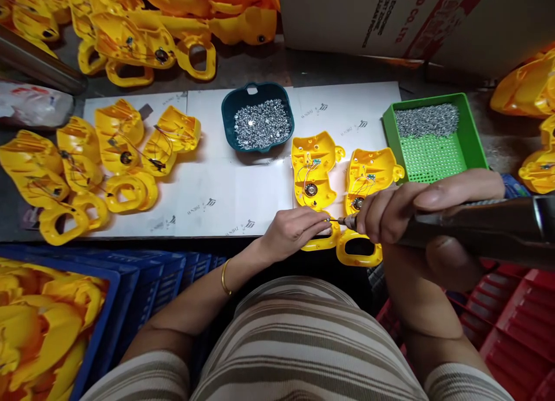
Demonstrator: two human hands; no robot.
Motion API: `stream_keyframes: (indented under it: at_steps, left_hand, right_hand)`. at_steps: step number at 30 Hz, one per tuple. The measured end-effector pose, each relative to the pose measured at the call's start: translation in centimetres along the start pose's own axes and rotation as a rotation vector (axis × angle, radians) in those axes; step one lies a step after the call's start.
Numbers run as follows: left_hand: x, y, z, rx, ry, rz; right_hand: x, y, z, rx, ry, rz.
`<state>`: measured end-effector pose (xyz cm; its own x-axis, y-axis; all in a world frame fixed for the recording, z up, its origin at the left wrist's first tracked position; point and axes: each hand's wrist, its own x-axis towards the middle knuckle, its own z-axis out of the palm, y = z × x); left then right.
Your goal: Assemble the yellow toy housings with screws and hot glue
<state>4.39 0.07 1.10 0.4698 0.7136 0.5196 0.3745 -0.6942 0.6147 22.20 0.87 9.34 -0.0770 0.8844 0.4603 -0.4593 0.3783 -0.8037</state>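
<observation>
My right hand [390,213] is wrapped round a dark electric screwdriver [472,225], its thin bit pointing left. At the bit's tip, the fingers of my left hand [291,232] are pinched together; a tiny part there is too small to make out. Both hands are over the near ends of two yellow plastic shells. The left shell [313,170] lies open side up, with a round speaker, wires and a small green board. Beside it the right shell [373,173] holds similar parts, its speaker partly behind my right hand.
A dark teal tray [229,115] of small metal parts stands behind, and a green basket [470,141] of screws at right. Several yellow shells [119,129] lie left, more behind. A cardboard box [338,19] stands at the back; a blue crate [110,308] is at lower left.
</observation>
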Motion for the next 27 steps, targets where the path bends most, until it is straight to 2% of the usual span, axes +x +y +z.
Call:
stream_keyframes:
  at_steps: [9, 17, 22, 27]
  left_hand:
    - [0.2, 0.2, 0.0, 0.006, -0.06, -0.029]
    - [0.2, 0.4, 0.2, -0.018, -0.065, -0.033]
    - [0.2, 0.5, 0.1, -0.082, -0.099, -0.096]
    - [0.5, 0.7, -0.1, -0.065, -0.086, -0.145]
  right_hand:
    - [0.6, 1.2, -1.3, 0.007, -0.122, -0.026]
    - [0.5, 1.4, -0.9, 0.033, -0.094, -0.009]
    - [0.5, 1.4, -0.6, 0.062, -0.033, -0.039]
    - [0.7, 1.2, -0.6, -0.009, -0.076, 0.044]
